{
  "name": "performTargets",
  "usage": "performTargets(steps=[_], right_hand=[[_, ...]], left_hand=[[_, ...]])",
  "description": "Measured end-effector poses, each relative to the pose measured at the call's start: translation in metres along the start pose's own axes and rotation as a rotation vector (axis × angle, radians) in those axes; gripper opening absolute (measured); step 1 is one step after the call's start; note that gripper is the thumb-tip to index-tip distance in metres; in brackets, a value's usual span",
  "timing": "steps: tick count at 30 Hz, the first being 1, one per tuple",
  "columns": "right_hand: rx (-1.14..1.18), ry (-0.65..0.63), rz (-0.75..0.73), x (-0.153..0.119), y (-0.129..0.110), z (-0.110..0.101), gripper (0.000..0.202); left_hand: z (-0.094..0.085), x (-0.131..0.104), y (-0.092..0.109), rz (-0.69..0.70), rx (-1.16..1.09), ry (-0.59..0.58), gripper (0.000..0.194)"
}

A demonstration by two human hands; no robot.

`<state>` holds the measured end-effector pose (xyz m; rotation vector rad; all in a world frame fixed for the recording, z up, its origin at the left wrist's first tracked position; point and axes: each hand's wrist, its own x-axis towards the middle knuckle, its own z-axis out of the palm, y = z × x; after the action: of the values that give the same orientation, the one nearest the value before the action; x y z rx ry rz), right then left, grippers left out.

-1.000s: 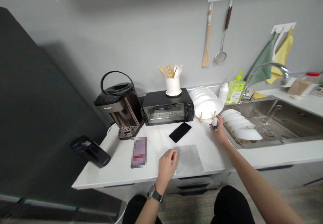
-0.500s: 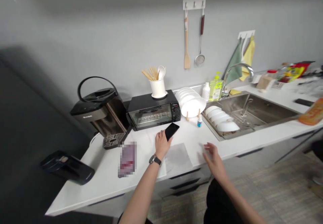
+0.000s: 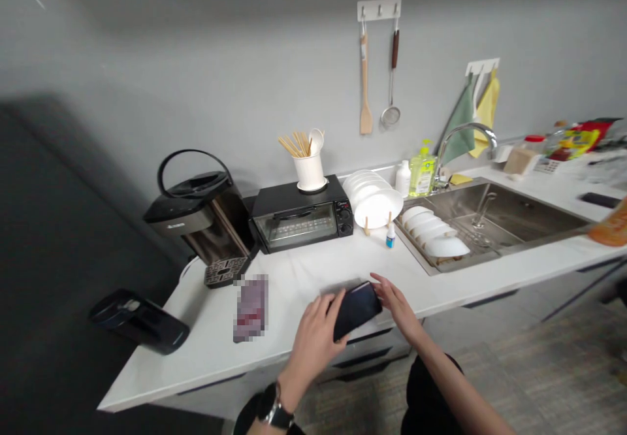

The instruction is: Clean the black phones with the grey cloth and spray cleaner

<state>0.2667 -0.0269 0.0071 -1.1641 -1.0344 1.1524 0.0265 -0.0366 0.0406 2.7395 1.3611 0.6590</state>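
A black smartphone (image 3: 356,311) is tilted above the front of the white countertop, its dark screen facing me. My left hand (image 3: 319,327) is closed around its left end, thumb and fingers on its edges, with a dark watch on the wrist. At the phone's right end is my right hand (image 3: 396,303), fingers stretched out and slightly apart; whether they touch the phone's edge I cannot tell. Behind and below the phone lies a translucent sheet (image 3: 337,287), mostly covered. To the left, a pixelated purplish item (image 3: 251,307) rests on the counter.
A toaster oven (image 3: 301,219) carries a white utensil holder (image 3: 309,170). Left are a water dispenser (image 3: 196,219) and a dark flask-like object (image 3: 142,324). Racked plates (image 3: 379,208), a small bottle (image 3: 390,235) and a sink (image 3: 529,226) with bowls (image 3: 445,247) are to the right.
My left hand has brought the smartphone from near the toaster oven toward me and raised it. My right hand has moved left to the phone's right end.
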Motion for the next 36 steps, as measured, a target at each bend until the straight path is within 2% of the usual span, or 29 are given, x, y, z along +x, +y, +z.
performTargets(steps=[3, 7, 12, 16, 18, 22, 26, 31, 36], right_hand=[[0.046, -0.117, 0.068, -0.011, -0.002, 0.02, 0.074], [0.235, -0.168, 0.224, -0.027, -0.006, 0.031, 0.065], [0.396, -0.23, 0.368, -0.037, -0.021, 0.027, 0.05], [0.446, -0.233, 0.441, -0.045, -0.026, 0.027, 0.046], [0.465, -0.195, 0.436, -0.05, -0.022, 0.029, 0.051], [0.565, -0.082, 0.294, -0.057, -0.005, 0.03, 0.071], [0.509, -0.042, 0.182, -0.063, 0.004, 0.023, 0.063], [0.441, -0.053, 0.143, -0.074, -0.013, 0.017, 0.062], [0.467, -0.08, 0.175, -0.076, -0.022, 0.017, 0.062]], left_hand=[[0.008, -0.032, 0.017, -0.005, 0.082, -0.022, 0.097], [0.016, -0.056, 0.016, 0.017, 0.151, 0.067, 0.098], [0.007, -0.062, 0.011, 0.114, 0.208, 0.1, 0.096], [0.0, -0.06, 0.016, 0.142, 0.184, 0.101, 0.095], [0.0, -0.057, 0.022, 0.105, 0.121, 0.139, 0.097], [0.003, -0.049, 0.035, -0.097, 0.01, 0.202, 0.1], [0.009, -0.047, 0.045, -0.191, -0.063, 0.222, 0.101], [0.013, -0.055, 0.052, -0.221, -0.274, 0.18, 0.113], [0.011, -0.057, 0.052, -0.236, -0.274, 0.165, 0.117]])
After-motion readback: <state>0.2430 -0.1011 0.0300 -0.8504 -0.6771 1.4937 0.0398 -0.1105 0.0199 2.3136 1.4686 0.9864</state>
